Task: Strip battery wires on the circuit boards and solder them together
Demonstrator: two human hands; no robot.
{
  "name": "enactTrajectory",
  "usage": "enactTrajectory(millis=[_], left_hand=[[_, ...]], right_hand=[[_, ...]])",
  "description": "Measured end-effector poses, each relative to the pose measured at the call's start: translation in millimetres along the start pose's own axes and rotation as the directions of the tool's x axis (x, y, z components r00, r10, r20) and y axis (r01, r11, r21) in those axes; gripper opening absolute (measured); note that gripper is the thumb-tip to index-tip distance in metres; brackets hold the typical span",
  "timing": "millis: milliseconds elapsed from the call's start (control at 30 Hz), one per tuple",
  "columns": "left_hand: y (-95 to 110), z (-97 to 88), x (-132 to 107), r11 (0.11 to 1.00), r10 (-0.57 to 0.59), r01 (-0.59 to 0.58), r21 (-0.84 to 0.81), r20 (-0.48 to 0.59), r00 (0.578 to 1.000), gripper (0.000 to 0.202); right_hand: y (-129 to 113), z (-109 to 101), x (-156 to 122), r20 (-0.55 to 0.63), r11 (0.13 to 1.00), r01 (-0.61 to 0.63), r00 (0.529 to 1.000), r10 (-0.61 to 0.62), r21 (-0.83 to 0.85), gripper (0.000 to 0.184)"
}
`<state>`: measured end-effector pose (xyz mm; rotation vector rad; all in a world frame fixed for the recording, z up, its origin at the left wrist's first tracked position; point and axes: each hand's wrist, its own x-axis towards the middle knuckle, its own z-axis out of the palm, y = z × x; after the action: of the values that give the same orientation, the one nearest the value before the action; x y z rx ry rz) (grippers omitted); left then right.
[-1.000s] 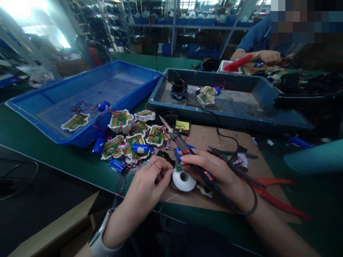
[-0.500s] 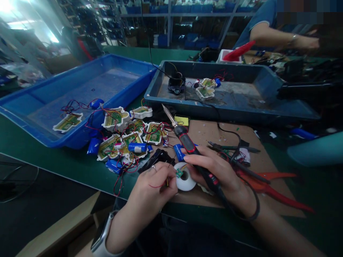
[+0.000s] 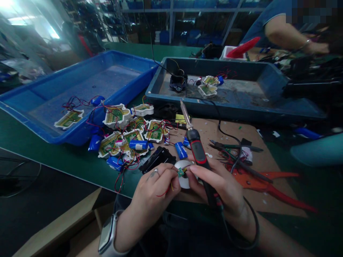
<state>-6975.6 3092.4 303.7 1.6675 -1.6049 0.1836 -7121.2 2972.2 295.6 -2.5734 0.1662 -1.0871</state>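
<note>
Between the fingers of my left hand point(image 3: 158, 185) I pinch a small green circuit board point(image 3: 181, 172) with thin red and yellow wires. My right hand point(image 3: 219, 182) is closed around a soldering iron point(image 3: 198, 151), its metal tip pointing up and away from the board. The thumb and forefinger of that hand are at the board's yellow wires. Behind the board sits a white roll point(image 3: 184, 182), partly covered by my fingers. A black plastic housing point(image 3: 158, 159) and a blue cylindrical cell point(image 3: 180, 150) lie just beyond my hands.
White-cased circuit boards point(image 3: 134, 137) with tangled wires are heaped at left. Behind stand a blue tray point(image 3: 112, 96) and a grey-blue tray point(image 3: 235, 105). Orange-handled cutters point(image 3: 257, 182) and pliers point(image 3: 227, 145) lie right on a brown board point(image 3: 241, 129). Across the table a co-worker's arm point(image 3: 286, 34) reaches in.
The soldering iron has swung more upright, its tip moving right. My right fingers have come in to the wires at the circuit board. The co-worker's arm has shifted right and slightly down.
</note>
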Motion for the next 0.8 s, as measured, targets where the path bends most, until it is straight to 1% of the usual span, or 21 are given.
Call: enactTrajectory(millis=[67,133,233,367,433,500,667,800], left_hand=[[0.0,0.1,-0.4,1.000,-0.003,0.003,0.013,-0.003,1.000,0.011],[-0.2,0.4,-0.3,1.000,-0.008,0.008,0.025,-0.002,1.000,0.011],[-0.3,1.2,0.6,0.999,-0.033,0.033,-0.012,0.003,0.999,0.010],[0.0,2.5,2.1,0.987,-0.108,0.104,-0.122,-0.030,0.994,0.013],[0.3,3.2,2.5,0.985,-0.118,0.108,-0.131,-0.066,0.991,0.014],[0.7,3.8,2.6,0.987,-0.123,0.113,-0.117,-0.078,0.989,0.014],[0.3,4.3,1.5,0.984,-0.123,0.113,-0.136,-0.060,0.991,0.012],[-0.7,4.0,-3.1,0.990,-0.101,0.097,-0.102,-0.034,0.994,0.009]], right_hand=[[-1.1,2.2,1.4,-0.009,1.000,-0.014,1.000,0.014,0.017,0.052],[-2.5,3.9,4.7,-0.045,0.999,-0.030,0.998,0.032,0.043,0.049],[-5.0,4.3,8.7,-0.075,0.998,-0.050,0.996,0.053,0.050,0.044],[-7.2,2.9,9.2,-0.049,0.994,-0.083,0.995,0.087,0.067,0.045],[-7.7,2.7,9.3,-0.041,0.993,-0.086,0.995,0.089,0.079,0.045],[-7.9,2.8,9.4,-0.035,0.993,-0.091,0.995,0.094,0.077,0.044],[-7.1,3.0,6.6,-0.002,0.996,-0.090,0.996,0.090,0.023,0.043],[-5.5,4.7,3.0,0.018,0.997,-0.081,0.997,0.081,-0.013,0.047]])
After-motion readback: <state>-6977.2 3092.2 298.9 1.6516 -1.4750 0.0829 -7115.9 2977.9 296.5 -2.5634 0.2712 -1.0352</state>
